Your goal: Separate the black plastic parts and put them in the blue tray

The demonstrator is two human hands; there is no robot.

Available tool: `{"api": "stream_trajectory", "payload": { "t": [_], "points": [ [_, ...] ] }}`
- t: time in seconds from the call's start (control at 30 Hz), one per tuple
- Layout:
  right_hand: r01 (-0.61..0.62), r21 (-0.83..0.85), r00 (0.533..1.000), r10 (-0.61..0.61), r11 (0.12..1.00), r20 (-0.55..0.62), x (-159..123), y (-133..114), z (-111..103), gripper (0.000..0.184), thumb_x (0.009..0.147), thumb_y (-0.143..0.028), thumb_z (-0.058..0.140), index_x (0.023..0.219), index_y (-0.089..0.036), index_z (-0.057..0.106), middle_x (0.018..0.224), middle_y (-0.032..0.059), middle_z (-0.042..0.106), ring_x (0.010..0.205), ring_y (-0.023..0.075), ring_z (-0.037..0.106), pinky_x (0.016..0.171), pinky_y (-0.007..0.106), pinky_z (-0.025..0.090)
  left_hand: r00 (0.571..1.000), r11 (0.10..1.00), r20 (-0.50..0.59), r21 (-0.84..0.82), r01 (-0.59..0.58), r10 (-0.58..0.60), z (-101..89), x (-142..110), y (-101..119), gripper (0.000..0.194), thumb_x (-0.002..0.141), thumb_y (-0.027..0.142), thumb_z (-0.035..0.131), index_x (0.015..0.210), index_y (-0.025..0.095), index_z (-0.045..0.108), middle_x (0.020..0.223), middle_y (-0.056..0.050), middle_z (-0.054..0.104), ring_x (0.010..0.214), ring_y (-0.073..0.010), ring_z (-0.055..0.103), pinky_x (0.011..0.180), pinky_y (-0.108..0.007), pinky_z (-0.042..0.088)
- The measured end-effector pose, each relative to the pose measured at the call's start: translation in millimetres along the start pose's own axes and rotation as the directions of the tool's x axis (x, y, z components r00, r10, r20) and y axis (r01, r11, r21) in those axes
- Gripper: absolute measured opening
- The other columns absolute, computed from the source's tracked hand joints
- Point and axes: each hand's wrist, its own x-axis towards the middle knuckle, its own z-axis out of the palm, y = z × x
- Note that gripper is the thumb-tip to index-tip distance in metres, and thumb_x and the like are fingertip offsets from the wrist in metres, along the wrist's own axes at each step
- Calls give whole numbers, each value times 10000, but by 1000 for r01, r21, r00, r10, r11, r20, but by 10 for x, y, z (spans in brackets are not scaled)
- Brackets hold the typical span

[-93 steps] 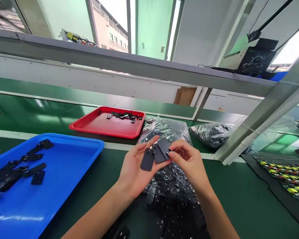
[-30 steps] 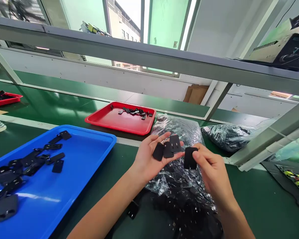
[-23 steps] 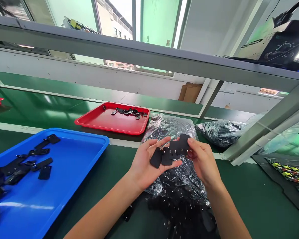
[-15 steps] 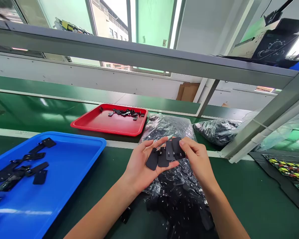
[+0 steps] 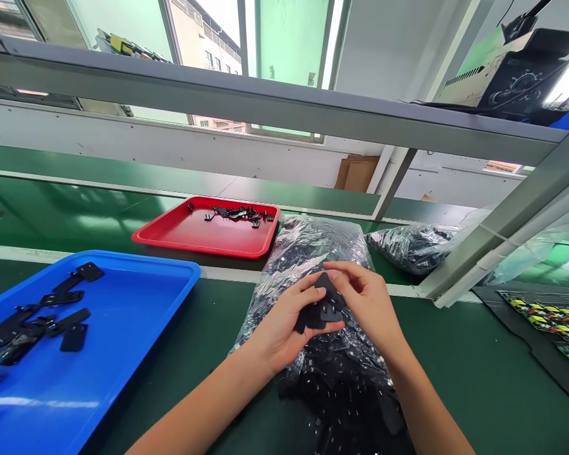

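Observation:
My left hand (image 5: 284, 322) is closed around several flat black plastic plates (image 5: 317, 317), with its thumb lying over them. Between the fingertips of my right hand (image 5: 365, 300) is the upper edge of another black plate (image 5: 329, 289). The pieces overlap, and fingers cover part of them. Below both hands, a heap of similar black parts (image 5: 346, 404) spills from a clear plastic bag (image 5: 308, 246) on the green bench.
A blue tray (image 5: 137, 328) at left holds black parts (image 5: 73, 338); a red tray (image 5: 180, 234) behind holds small black pieces. Another filled bag (image 5: 412, 246) lies by the metal post (image 5: 497, 234). Circuit boards (image 5: 550, 316) sit at right. A shelf beam (image 5: 265, 104) crosses above.
The plates were fanned out on my open left palm; now they are bunched together and my left thumb has closed over them. My right hand stays at the upper plate.

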Motion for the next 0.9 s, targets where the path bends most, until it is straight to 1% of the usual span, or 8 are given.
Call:
{"api": "stream_trajectory", "payload": {
  "t": [0.2,0.33,0.4,0.5,0.57,0.63,0.77,0.9],
  "points": [
    [117,-4,993,-117,993,-6,-95,-37,18,353,898,-449,504,1055,-185,679,689,3,614,587,118,529,555,227,445,1000,999,4,-38,-11,11,-34,-12,117,165,758,79,628,899,154,664,793,-35,642,722,-139,630,559,-226,547],
    [208,-117,976,-199,971,87,-205,-69,23,300,913,-415,503,1064,-218,673,641,-18,580,534,106,490,490,209,391,969,963,-179,-177,-205,173,-217,-12,526,180,782,53,586,921,147,651,798,-28,649,656,-122,634,519,-197,520],
    [254,-164,962,-231,953,146,-243,-59,49,282,910,-409,513,1037,-222,682,672,-9,615,508,106,497,465,210,396,893,892,-324,-223,-393,313,-463,58,782,218,789,37,565,953,152,652,821,-32,657,647,-116,629,528,-193,510],
    [353,-182,916,-299,918,268,-277,3,156,272,910,-403,509,992,-217,690,722,14,665,521,128,555,472,224,446,680,718,-591,-228,-658,435,-1045,170,1152,281,790,11,553,1004,169,645,806,-31,649,671,-123,620,582,-209,514],
    [424,-168,845,-321,890,427,-318,62,273,261,917,-367,493,1018,-214,679,705,13,664,548,144,588,500,234,477,581,650,-717,-236,-723,385,-1490,175,1340,265,845,25,482,1037,153,613,776,-23,617,645,-96,587,597,-195,506],
    [494,-170,709,-281,853,647,-388,124,406,255,899,-287,513,1098,-216,656,786,26,683,661,163,636,597,250,519,519,588,-798,-270,-762,307,-1893,109,1457,234,901,91,446,1097,122,569,834,-37,607,676,-92,579,601,-197,504],
    [551,-307,401,76,776,913,-559,222,654,465,792,-159,626,1254,-197,596,1084,95,665,1009,251,625,889,345,509,421,474,-890,-298,-829,176,-2447,-113,1527,379,967,375,368,1242,140,479,1077,-95,584,865,-156,603,706,-316,538],
    [569,-436,393,235,698,889,-681,292,841,547,797,-168,609,1337,-181,528,1258,149,577,1153,329,539,972,462,458,380,418,-915,-296,-859,132,-2668,-224,1511,462,933,406,276,1303,202,462,1197,-136,542,1145,-263,536,827,-422,522]
  ]
}}
